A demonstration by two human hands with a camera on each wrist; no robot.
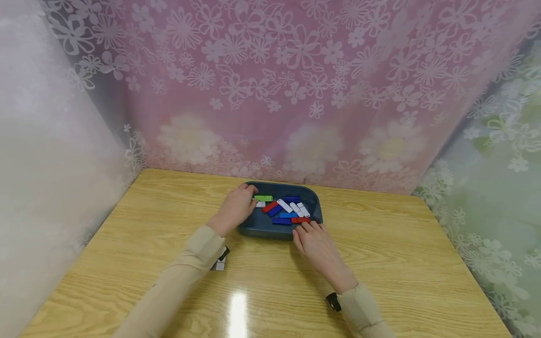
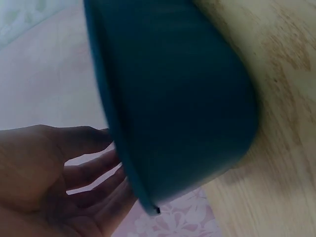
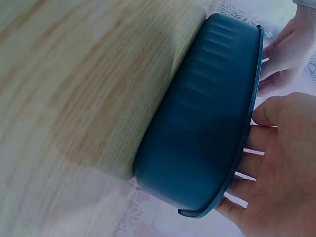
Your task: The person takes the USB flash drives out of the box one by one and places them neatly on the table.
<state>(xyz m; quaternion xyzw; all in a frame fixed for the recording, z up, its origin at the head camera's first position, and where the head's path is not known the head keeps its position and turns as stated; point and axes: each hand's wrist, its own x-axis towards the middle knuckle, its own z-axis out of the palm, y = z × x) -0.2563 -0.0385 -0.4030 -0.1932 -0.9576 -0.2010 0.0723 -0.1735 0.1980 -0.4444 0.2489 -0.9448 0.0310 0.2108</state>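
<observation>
A dark teal plastic tub (image 1: 266, 231) stands on the table, holding several small flat sticks in white, blue, red and green; their exact kind is too small to tell. My left hand (image 1: 236, 206) reaches over the tub's left rim, thumb and index finger apart beside a green stick (image 1: 264, 198) and a white stick (image 1: 260, 204). At the front right corner, my right hand (image 1: 317, 246) rests its fingers over the rim, near a red stick (image 1: 300, 220). In the right wrist view its fingers lie fairly straight across the rim. The tub wall hides the left fingertips in the left wrist view.
Under my left forearm a small white and dark object (image 1: 220, 265) shows partly on the wooden table (image 1: 262, 291). Pink flowered cloth (image 1: 270, 94) hangs right behind the tub. A black strap (image 1: 333, 302) sits on my right wrist.
</observation>
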